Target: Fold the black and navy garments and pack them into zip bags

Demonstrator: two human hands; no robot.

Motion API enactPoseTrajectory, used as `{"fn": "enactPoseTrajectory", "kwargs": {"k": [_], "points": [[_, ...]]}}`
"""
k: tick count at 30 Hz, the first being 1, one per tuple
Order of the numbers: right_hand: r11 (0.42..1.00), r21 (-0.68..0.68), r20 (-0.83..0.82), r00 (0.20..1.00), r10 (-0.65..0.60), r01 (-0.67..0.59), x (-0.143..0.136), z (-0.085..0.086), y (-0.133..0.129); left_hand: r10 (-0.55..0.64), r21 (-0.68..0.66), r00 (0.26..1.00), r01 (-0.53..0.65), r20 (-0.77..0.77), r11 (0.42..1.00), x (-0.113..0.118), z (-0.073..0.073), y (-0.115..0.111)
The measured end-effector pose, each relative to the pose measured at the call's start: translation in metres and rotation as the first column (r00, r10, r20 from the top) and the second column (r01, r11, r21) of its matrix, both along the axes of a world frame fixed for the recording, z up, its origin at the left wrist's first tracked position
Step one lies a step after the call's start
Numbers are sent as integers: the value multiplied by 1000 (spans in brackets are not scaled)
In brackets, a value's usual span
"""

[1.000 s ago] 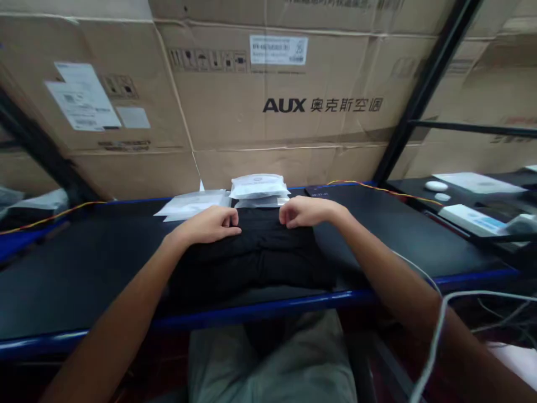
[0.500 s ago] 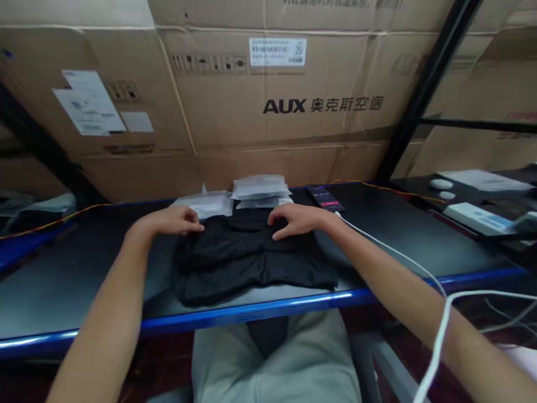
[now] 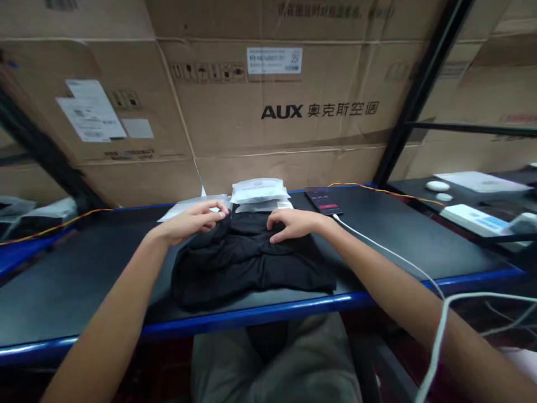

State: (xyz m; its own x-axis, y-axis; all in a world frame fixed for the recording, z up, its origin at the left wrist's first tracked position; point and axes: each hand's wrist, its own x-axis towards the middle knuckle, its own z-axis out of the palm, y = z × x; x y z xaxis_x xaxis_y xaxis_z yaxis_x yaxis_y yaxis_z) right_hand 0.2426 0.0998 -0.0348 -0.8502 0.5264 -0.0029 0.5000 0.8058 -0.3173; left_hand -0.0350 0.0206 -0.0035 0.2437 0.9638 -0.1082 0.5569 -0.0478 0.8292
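Note:
A black cloth garment [image 3: 251, 263] lies rumpled on the dark tabletop, close to its front edge; its exact kind cannot be told. My left hand [image 3: 199, 221] pinches the garment's far left corner between thumb and fingers, slightly raised and folded inward. On the far right part of the cloth rests my right hand [image 3: 293, 224], its thumb and fingers curved and apart, touching the fabric without gripping it. Just behind the garment lie a stack of white plastic packets [image 3: 258, 192] and a flat, pale packet [image 3: 176, 208], partly covered by my left hand.
A phone [image 3: 324, 200] with a white cable [image 3: 390, 254] lies right of the packets. Cardboard boxes [image 3: 235, 129] wall off the back between black posts [image 3: 413, 101]. The table has a blue front edge [image 3: 260, 319]. A side shelf [image 3: 495, 193] holds white items.
My left hand has moved right and slightly up, drawing the garment's left corner inward into a fold. My right hand has stayed almost in place.

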Motion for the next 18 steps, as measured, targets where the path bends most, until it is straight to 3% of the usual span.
{"fn": "enactPoseTrajectory", "kwargs": {"k": [3, 6, 9, 11, 15, 18], "points": [[1000, -3, -8, 1000, 6, -6, 0, -2, 1, -302, -97, 951, 308, 72, 946, 31, -10, -4], [1000, -4, 9, 1000, 16, -16, 1, -2, 2, -400, -18, 916, 400, 8, 916, 41, -13, -4], [1000, 1, 14, 1000, 14, -14, 1, -2, 2, -267, 125, 963, 271, -47, 955, 27, -6, -1], [1000, 1, 5, 1000, 14, -14, 1, -2, 2, -132, 166, 974, 163, -187, 973, 13, -2, 2], [1000, -11, 3, 1000, 0, 0, 0, -2, 2, -127, -46, 867, 120, -481, 992, 2, -7, 5], [1000, -6, 8, 1000, -2, 2, -1, -2, 1, -85, 14, 863, 106, -497, 994, 10, -17, 8]]}}
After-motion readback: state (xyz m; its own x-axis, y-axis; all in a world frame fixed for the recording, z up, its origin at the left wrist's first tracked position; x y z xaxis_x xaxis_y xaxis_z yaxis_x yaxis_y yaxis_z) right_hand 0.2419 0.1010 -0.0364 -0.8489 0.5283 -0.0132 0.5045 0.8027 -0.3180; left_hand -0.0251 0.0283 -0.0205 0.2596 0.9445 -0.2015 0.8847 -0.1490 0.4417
